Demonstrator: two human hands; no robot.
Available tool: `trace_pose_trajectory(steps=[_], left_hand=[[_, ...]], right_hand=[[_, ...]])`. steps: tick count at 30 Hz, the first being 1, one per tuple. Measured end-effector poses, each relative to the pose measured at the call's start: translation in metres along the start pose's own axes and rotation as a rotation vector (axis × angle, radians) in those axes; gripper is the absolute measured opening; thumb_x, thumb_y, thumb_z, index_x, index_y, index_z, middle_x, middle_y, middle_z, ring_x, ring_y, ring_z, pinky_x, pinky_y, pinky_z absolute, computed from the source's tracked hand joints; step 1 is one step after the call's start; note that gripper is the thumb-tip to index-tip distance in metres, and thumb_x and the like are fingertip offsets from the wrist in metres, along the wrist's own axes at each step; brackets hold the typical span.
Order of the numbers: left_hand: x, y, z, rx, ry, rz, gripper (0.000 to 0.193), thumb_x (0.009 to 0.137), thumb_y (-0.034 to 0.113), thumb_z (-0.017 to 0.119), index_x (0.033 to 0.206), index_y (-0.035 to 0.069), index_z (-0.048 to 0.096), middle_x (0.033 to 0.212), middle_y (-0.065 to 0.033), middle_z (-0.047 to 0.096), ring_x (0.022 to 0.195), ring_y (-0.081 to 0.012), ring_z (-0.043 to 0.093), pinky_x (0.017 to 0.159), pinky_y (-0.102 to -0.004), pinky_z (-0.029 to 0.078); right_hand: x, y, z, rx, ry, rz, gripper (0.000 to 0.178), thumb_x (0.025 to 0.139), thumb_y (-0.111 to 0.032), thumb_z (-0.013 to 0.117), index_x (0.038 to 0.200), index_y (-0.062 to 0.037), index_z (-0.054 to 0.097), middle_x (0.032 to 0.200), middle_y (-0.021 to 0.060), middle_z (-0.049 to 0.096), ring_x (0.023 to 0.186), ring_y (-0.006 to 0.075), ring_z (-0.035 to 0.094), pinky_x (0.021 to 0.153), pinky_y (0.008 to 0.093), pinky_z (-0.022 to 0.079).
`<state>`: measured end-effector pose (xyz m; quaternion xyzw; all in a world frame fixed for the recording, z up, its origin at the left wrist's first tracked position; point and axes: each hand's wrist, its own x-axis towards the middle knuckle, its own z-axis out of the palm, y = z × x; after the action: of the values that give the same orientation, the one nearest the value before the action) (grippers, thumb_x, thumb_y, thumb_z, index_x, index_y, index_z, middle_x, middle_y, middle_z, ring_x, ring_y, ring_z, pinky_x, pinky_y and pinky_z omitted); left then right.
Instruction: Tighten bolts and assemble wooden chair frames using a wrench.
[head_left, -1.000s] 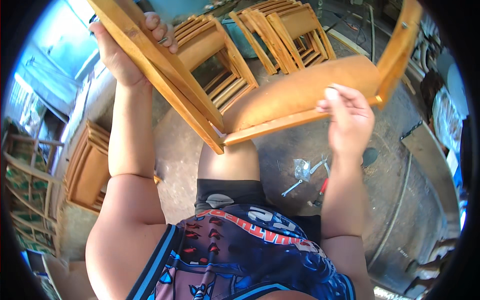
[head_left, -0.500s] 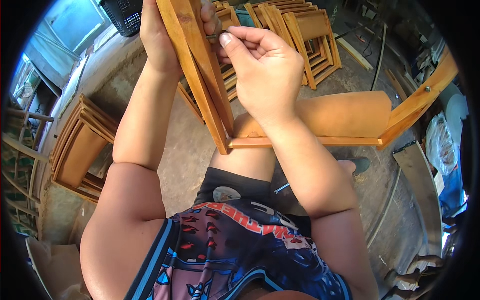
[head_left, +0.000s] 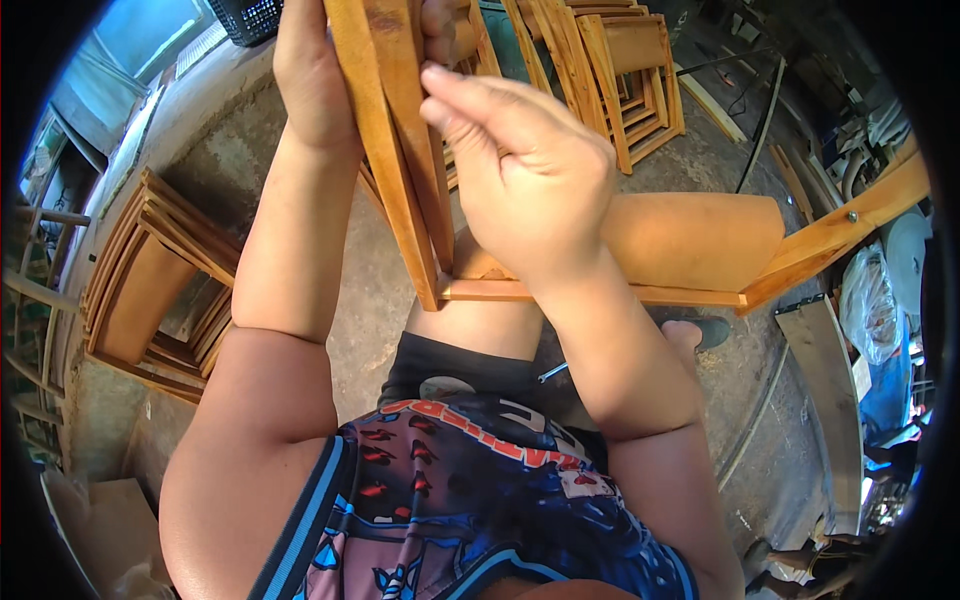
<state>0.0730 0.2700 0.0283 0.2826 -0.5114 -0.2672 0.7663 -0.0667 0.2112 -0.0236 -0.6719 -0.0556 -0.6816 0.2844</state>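
Observation:
A wooden chair frame (head_left: 404, 130) with a curved backrest panel (head_left: 700, 240) rests across my thigh, its two slanting bars rising at the upper middle. My left hand (head_left: 308, 85) is wrapped round these bars from the left, its fingertips showing on their right side. My right hand (head_left: 535, 170) is closed, thumb and forefinger pinched at the right face of the bars. Whatever is between those fingertips is hidden. At the frame's right end, a bolt head (head_left: 852, 216) sits in the wood. Below, a wrench (head_left: 552, 373) shows beside my thigh.
Stacked wooden frames stand at the far side (head_left: 645, 90) and at the left (head_left: 135, 290). A dark plastic basket (head_left: 247, 20) is at the upper left. To the right are a long board (head_left: 825, 400) and a clear plastic bag (head_left: 872, 300).
My right hand has turned, its fingers now close against the bars; the small metal piece seen at its fingertips is out of sight. The view has shifted slightly. My left hand keeps its hold.

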Motion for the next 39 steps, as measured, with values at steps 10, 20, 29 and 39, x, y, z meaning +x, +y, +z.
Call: trace_pose_trajectory(steps=[10,20,29,39], left_hand=[[-0.009,0.0,-0.001,-0.178,-0.059,-0.054,0.081,0.1,0.075,0.025,0.08,0.004,0.059,0.066,-0.0104,0.056,0.055,-0.0248,0.055,0.052,-0.0345,0.049],[-0.002,-0.009,-0.004,-0.206,-0.067,0.063,0.075,0.106,0.066,0.026,0.098,0.002,0.064,0.073,-0.0125,0.059,0.064,-0.0249,0.056,0.064,-0.0376,0.05],[0.003,-0.009,-0.004,-0.174,0.024,0.072,0.069,0.106,0.065,0.031,0.106,0.005,0.063,0.074,-0.0118,0.058,0.067,-0.0239,0.056,0.065,-0.0363,0.049],[0.0,-0.007,-0.007,-0.228,0.01,0.08,0.064,0.108,0.061,0.03,0.11,0.005,0.061,0.075,-0.0117,0.057,0.066,-0.0222,0.055,0.062,-0.034,0.049]], right_hand=[[0.0,-0.003,-0.014,0.402,-0.072,0.565,0.019,0.094,-0.005,0.075,0.107,0.0047,0.065,0.091,0.0103,0.075,0.084,0.0124,0.073,0.076,0.0242,0.059],[-0.002,0.013,0.014,0.292,0.034,0.308,0.013,0.087,-0.006,0.082,0.097,-0.0009,0.074,0.087,0.0079,0.073,0.074,0.0134,0.07,0.069,0.0255,0.056],[0.002,0.015,0.016,0.321,0.061,0.344,0.016,0.085,-0.002,0.082,0.099,-0.0014,0.076,0.086,0.0081,0.073,0.073,0.0138,0.07,0.067,0.0257,0.056],[0.015,0.03,0.008,0.232,-0.118,0.179,0.014,0.083,-0.004,0.084,0.096,-0.0021,0.078,0.085,0.0077,0.075,0.072,0.0123,0.071,0.068,0.0244,0.058]])
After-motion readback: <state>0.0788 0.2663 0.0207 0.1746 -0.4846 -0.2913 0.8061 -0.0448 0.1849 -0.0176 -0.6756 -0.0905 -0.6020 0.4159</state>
